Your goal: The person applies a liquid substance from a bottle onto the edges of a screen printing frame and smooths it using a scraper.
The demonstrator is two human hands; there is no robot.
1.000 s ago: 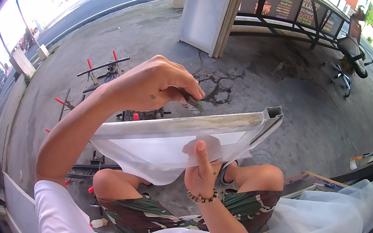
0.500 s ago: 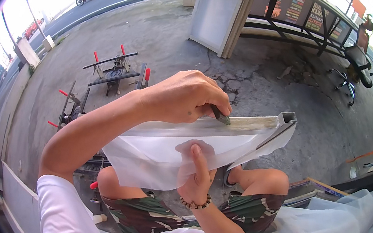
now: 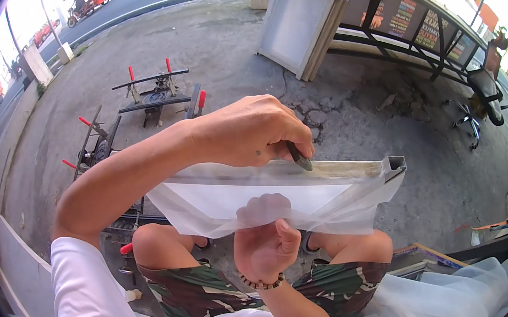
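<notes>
Left hand (image 3: pixel 264 126) pinches a dark tool (image 3: pixel 299 157) at the frame (image 3: pixel 352 169), right hand (image 3: pixel 263 249) partly behind sheer mesh (image 3: pixel 329 218), its grip unclear

A dull metal-looking frame (image 3: pixel 355 167) is partly covered by sheer, smooth cloth (image 3: pixel 216 201); the far ground (image 3: pixel 216 57) is surfaced in rough, cracked concrete.

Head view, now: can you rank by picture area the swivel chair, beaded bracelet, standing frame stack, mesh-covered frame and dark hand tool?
1. Mesh-covered frame, helped by nearness to the camera
2. Standing frame stack
3. Swivel chair
4. Beaded bracelet and dark hand tool: too alike to rank
</notes>
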